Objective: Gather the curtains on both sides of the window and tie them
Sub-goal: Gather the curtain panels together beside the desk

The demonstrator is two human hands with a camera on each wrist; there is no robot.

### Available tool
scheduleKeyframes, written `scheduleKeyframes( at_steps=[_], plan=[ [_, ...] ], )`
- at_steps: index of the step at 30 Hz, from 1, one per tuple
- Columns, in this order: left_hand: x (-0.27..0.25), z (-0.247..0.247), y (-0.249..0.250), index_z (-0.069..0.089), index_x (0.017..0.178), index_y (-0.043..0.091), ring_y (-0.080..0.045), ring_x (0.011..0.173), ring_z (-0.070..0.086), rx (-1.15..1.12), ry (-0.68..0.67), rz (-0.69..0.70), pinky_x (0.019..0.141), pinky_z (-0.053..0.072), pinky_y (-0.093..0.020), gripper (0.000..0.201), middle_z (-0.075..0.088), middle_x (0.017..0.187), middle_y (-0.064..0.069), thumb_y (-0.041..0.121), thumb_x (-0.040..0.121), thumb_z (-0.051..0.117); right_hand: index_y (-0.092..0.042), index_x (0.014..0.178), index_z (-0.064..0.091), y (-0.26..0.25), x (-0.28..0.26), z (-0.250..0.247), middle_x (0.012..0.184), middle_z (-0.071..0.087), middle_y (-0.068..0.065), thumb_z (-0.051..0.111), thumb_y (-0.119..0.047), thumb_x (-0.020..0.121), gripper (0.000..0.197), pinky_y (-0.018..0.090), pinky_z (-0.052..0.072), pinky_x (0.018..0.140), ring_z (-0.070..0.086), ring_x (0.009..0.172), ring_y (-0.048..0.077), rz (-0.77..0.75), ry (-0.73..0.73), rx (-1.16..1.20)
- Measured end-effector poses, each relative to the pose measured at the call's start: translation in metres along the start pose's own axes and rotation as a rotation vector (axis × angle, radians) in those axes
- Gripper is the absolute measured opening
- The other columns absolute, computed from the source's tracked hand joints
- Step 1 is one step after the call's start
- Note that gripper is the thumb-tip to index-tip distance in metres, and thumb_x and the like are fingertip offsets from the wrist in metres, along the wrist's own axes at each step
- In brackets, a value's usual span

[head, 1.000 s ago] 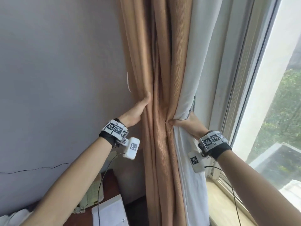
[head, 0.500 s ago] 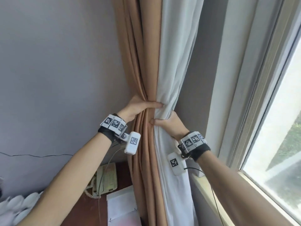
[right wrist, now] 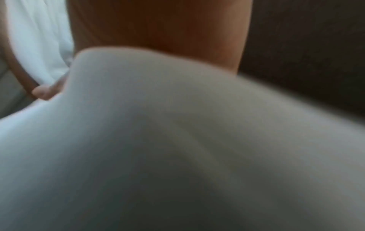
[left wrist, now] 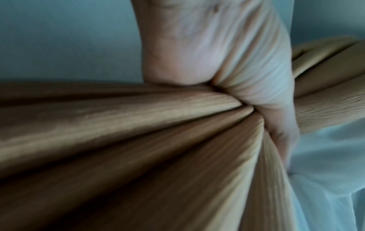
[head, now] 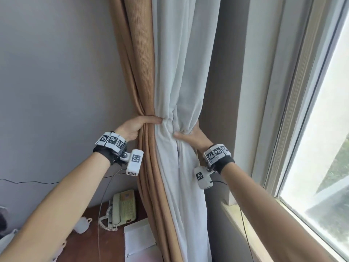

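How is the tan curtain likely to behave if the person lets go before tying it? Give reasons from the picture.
Probably floppy: the tan curtain pinches into tight folds under the left hand. It would likely spread back out, since no tie shows around it. The ribbed weave may grip better than the white curtain.

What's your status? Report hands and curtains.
Left hand grips tan curtain. Right hand grips white curtain. Bundled, no tie visible. Nothing in the way.

Daylight glares through the window at right; both wrist views are dim and blurred.
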State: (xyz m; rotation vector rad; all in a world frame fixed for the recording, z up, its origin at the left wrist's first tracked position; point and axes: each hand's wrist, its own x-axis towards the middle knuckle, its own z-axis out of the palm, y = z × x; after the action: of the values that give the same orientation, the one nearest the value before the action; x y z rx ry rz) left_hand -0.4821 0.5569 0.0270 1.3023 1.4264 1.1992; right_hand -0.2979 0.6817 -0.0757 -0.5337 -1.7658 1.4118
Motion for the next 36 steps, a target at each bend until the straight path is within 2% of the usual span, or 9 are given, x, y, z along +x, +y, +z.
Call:
scheduleKeyframes(
  at_steps=[7,12,14,17,22,24,27,31,36],
  plan=[
    [-0.003,-0.029,-0.002,0.084,0.088,0.015,-0.012,0.093,0.077,-0.02,0.004,-0.027,0.081,0.059,-0.023,0.078,0.081,0.098,0.002,0.042,0.017,0.105,-0.016,0.164,0.029,0.008,0.059,0.021,0.147,0.062,-0.01,0.099,-0.044,0.067,0.123,0.023,0.052,0.108,0.062,0.129,-0.003,0.077,-0.253,-0.029],
    [-0.008,-0.047,-0.005,0.072,0.115,0.01,-0.012,0.107,0.073,0.034,0.096,-0.014,0.104,0.053,-0.03,0.089,0.078,0.113,0.0,0.037,0.035,0.103,-0.018,0.153,0.049,-0.001,0.046,0.044,0.142,0.065,-0.01,0.08,-0.037,0.091,0.072,0.017,0.05,0.103,0.062,0.127,-0.001,0.074,-0.301,0.042],
    [-0.009,-0.048,-0.007,0.069,0.124,0.01,-0.006,0.106,0.073,0.059,0.202,0.038,0.107,0.05,-0.028,0.087,0.078,0.113,0.004,0.036,0.045,0.095,-0.023,0.146,0.056,-0.006,0.033,0.047,0.131,0.07,-0.016,0.087,-0.049,0.08,0.077,0.016,0.051,0.096,0.066,0.117,-0.007,0.097,-0.24,0.11],
    [-0.007,-0.041,-0.007,0.078,0.115,0.016,-0.005,0.106,0.073,0.092,0.183,0.036,0.112,0.046,-0.029,0.066,0.078,0.112,0.005,0.035,0.053,0.092,-0.03,0.133,0.063,-0.011,0.013,0.051,0.129,0.073,-0.012,0.082,-0.04,0.09,0.048,0.023,0.052,0.103,0.068,0.119,-0.002,0.088,-0.188,0.154],
    [0.004,-0.018,-0.003,0.073,0.103,0.014,-0.008,0.09,0.076,0.003,0.06,0.011,0.083,0.058,-0.021,0.091,0.08,0.097,0.005,0.046,0.023,0.104,-0.036,0.115,0.068,-0.028,-0.019,0.037,0.114,0.077,-0.02,0.069,-0.022,0.102,0.019,0.011,0.056,0.09,0.07,0.111,-0.007,0.114,-0.221,0.171],
    [0.011,-0.005,-0.006,0.074,0.099,0.013,-0.011,0.087,0.077,-0.04,0.041,0.016,0.082,0.059,-0.025,0.073,0.08,0.095,0.002,0.031,0.035,0.103,-0.037,0.115,0.069,-0.032,-0.029,0.027,0.115,0.077,-0.019,0.07,-0.025,0.102,0.018,0.014,0.056,0.092,0.07,0.113,-0.004,0.117,-0.195,0.137],
    [0.021,0.015,-0.005,0.079,0.09,0.014,-0.013,0.082,0.076,-0.102,0.065,0.006,0.086,0.055,-0.032,0.025,0.08,0.091,0.0,0.01,0.065,0.078,-0.032,0.121,0.07,-0.036,-0.039,0.01,0.118,0.078,-0.013,0.075,-0.035,0.098,0.024,0.022,0.059,0.098,0.072,0.113,0.002,0.129,-0.086,0.053],
    [0.032,0.034,-0.003,0.085,0.079,0.017,-0.013,0.083,0.077,-0.115,0.015,-0.027,0.091,0.053,-0.033,0.017,0.081,0.092,0.0,0.014,0.062,0.08,-0.024,0.125,0.072,-0.041,-0.051,-0.008,0.11,0.075,-0.014,0.08,-0.049,0.089,0.045,0.017,0.054,0.087,0.07,0.109,0.008,0.114,0.147,-0.17],
    [0.038,0.039,-0.004,0.086,0.076,0.021,-0.012,0.083,0.077,-0.114,-0.063,-0.021,0.084,0.059,-0.026,0.05,0.081,0.09,0.001,0.03,0.029,0.101,-0.034,0.163,-0.001,-0.032,-0.041,-0.026,0.172,0.008,0.004,0.086,-0.076,0.054,0.146,0.049,0.011,0.13,0.008,0.16,0.023,0.136,0.55,-0.55]
  ],
)
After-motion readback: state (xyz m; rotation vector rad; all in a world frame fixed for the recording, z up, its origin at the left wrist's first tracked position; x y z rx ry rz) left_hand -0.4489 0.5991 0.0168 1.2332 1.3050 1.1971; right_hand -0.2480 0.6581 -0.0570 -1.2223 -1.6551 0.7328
